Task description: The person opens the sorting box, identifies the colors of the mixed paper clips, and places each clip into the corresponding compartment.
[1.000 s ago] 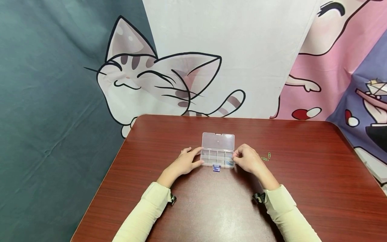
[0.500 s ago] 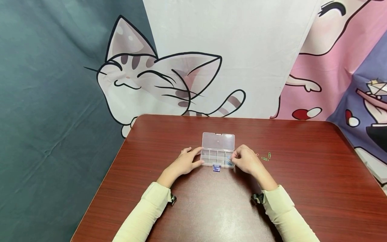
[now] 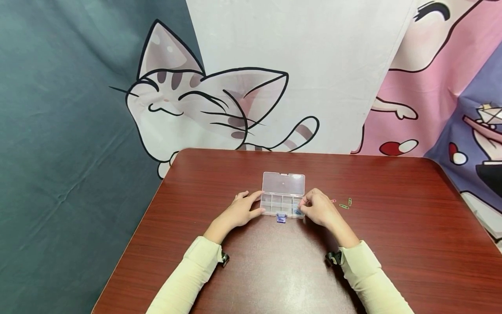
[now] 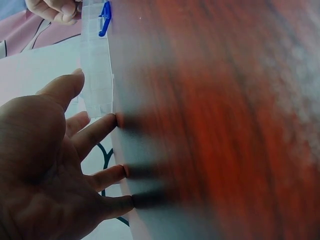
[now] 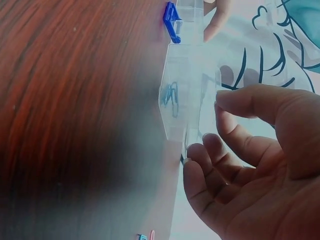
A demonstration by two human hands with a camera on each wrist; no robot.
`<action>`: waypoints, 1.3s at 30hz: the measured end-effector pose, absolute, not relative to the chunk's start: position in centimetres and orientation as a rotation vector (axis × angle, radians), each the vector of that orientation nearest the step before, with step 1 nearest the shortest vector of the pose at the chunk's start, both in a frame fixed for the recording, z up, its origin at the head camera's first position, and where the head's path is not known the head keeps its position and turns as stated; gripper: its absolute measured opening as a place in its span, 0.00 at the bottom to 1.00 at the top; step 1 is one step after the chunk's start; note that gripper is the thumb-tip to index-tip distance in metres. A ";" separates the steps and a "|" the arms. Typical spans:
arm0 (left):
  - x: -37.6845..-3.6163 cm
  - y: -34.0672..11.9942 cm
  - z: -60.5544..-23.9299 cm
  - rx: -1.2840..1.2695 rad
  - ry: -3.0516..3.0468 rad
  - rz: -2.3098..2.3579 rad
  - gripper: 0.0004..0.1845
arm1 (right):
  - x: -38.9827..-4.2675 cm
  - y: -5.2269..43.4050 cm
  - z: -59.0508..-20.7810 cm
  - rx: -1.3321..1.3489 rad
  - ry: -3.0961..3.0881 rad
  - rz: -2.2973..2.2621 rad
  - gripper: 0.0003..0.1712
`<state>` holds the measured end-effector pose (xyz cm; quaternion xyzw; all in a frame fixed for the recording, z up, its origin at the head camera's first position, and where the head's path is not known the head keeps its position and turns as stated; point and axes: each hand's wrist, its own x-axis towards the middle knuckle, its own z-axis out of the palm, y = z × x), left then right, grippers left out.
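Note:
A clear plastic compartment box [image 3: 283, 184] sits on the table with its lid raised at the back and a blue latch [image 3: 281, 218] at the front. My left hand [image 3: 244, 210] rests at its left end, thumb and forefinger tips touching the side, other fingers spread on the table. Over the right-end compartments, my right hand [image 3: 318, 206] has thumb and forefinger tips together; I cannot tell whether they pinch something. Blue paper clips [image 5: 171, 99] show through the box wall in the right wrist view, below those fingertips.
Right of the right hand lie two green paper clips, one upright [image 3: 350, 202] and one slanted [image 3: 344, 206], with a pink paper clip [image 3: 333, 201] close beside the knuckles. The brown table [image 3: 219, 174] ends at a cartoon-printed cloth [image 3: 333, 43].
My right hand has shifted slightly left and inward over the right-end compartments, uncovering the pink paper clip beside it. The left hand and the box stay in place.

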<state>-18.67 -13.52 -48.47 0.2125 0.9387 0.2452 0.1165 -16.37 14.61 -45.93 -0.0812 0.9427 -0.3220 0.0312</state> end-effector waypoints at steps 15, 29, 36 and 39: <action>-18.8 -13.5 -48.6 0.609 2.757 0.703 0.33 | -16.5 16.4 -45.3 -0.232 2.926 -0.996 0.06; -18.8 -13.6 -48.7 0.608 2.747 0.710 0.33 | -16.2 19.5 -44.5 -0.198 2.963 -1.009 0.06; -18.8 -13.6 -48.9 0.608 2.757 0.702 0.33 | -15.9 21.0 -44.8 -0.214 2.978 -0.986 0.08; -18.9 -13.6 -48.9 0.608 2.758 0.697 0.33 | -15.7 21.6 -45.0 -0.226 2.985 -0.970 0.08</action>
